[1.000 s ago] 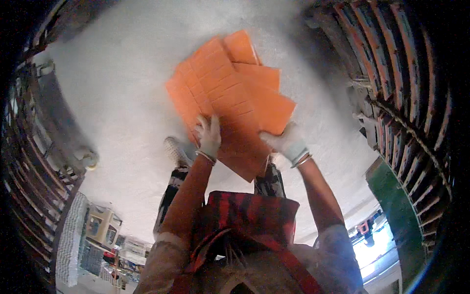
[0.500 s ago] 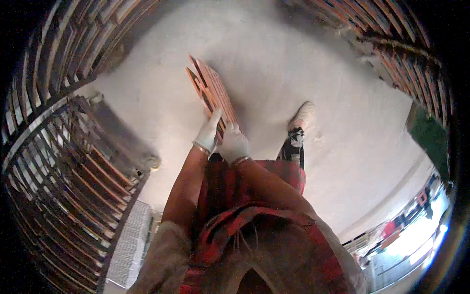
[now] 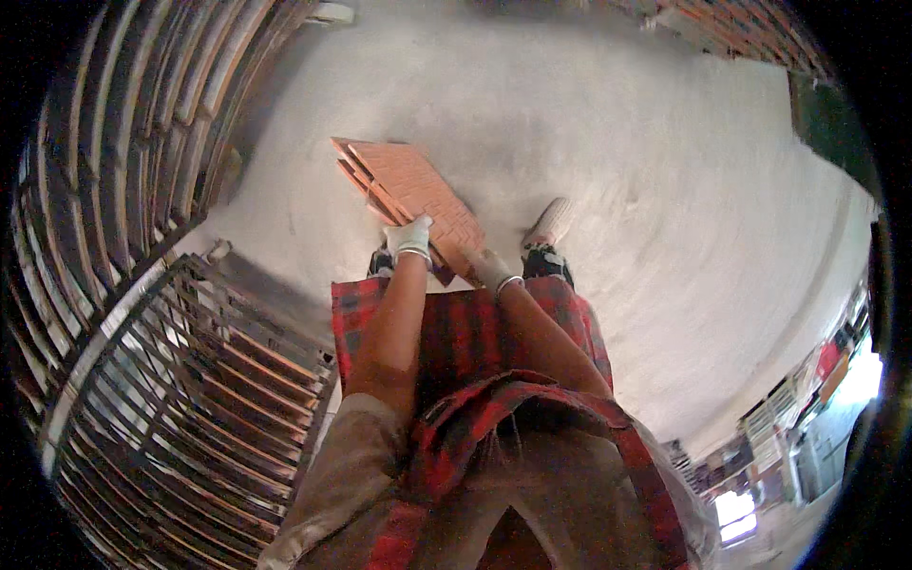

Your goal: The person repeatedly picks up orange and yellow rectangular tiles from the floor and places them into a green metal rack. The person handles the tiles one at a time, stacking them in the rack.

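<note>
**Tile stack turned edge-on, gripped in both gloved hands**

The stack of flat orange-red clay tiles w/ a ribbed face (image 3: 410, 188) is off the ground, held out in front of the person at abt waist level, above the pale dusty concrete floor (image 3: 655, 190). The left hand in a white work glove (image 3: 408, 237) is clamped on the near left edge of the stack; the right hand in a white work glove (image 3: 488, 267) grips the near right corner, partly under it. Both closed tight on the tiles, fingers wrapped over the edge.

Change vs. a sec ago: the tiles were fanned wide and flat betw. the hands; now they're squared into one tidy pack, angled away to the upper left, and the view has swung round. Reads as the load being gathered and carried, not laid down.

Just beyond the right hand: a light-coloured shoe (image 3: 549, 224) on the floor. Left of the left hand, well apart: tall drying racks of dark slats loaded w/ rows of tiles (image 3: 180, 399). More racks far upper right (image 3: 750, 33). Red-black checked cloth (image 3: 456, 332) hangs below both forearms.
</note>
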A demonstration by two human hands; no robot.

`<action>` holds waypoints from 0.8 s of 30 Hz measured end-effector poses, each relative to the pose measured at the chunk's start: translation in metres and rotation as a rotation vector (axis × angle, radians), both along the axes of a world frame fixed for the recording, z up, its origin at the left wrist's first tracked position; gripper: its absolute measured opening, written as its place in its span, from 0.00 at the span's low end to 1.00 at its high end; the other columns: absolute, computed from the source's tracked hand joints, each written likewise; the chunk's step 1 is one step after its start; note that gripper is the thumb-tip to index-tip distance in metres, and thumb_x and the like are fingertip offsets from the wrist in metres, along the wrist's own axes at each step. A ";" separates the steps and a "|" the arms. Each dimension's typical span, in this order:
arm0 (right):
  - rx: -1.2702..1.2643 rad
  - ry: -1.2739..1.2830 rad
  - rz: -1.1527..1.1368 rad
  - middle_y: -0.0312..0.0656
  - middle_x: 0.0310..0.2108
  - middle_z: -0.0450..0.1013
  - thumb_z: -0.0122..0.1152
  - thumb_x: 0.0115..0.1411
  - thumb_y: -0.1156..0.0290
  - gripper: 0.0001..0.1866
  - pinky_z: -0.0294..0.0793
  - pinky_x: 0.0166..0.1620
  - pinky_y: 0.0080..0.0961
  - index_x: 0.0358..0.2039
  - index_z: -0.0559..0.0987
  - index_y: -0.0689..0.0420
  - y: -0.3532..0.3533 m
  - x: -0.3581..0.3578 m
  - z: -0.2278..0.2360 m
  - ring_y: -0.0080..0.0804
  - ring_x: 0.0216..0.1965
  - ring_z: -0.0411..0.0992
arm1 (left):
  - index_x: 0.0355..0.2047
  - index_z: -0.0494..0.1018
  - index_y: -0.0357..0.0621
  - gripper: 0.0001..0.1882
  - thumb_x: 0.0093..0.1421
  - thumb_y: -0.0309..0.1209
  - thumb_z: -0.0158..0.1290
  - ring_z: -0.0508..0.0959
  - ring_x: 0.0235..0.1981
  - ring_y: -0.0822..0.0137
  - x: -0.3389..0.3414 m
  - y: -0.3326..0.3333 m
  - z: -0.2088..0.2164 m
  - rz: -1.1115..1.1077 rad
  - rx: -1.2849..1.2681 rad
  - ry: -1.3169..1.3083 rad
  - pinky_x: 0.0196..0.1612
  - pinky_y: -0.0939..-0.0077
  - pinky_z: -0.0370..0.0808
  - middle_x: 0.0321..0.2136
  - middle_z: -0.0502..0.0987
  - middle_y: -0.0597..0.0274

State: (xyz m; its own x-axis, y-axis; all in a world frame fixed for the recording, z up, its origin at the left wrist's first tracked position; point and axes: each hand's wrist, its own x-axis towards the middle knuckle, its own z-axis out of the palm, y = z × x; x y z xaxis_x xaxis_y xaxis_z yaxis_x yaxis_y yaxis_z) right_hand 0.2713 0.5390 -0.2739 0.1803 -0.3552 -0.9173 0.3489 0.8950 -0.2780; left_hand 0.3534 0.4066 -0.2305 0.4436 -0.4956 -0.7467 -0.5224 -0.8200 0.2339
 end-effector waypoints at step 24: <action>0.412 -0.446 -1.216 0.40 0.40 0.65 0.56 0.46 0.61 0.24 0.64 0.43 0.35 0.42 0.65 0.59 0.051 0.130 -0.033 0.38 0.42 0.63 | 0.40 0.61 0.31 0.28 0.52 0.47 0.40 0.70 0.36 0.60 0.099 -0.055 0.035 -0.178 1.493 0.268 0.38 0.68 0.67 0.36 0.68 0.46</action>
